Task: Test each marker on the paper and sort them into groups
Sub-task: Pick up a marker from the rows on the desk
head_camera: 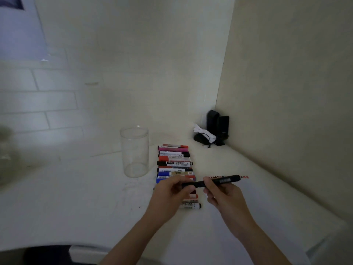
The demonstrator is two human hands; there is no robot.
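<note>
Spanning your view, the white desk (76, 197) carries a clear jar (134, 152) beside a row of markers (174, 165). Your left hand (172, 192) and right hand (221, 194) hold a black marker (219, 181) above it, fingers (207, 181) closed around the barrel.
</note>
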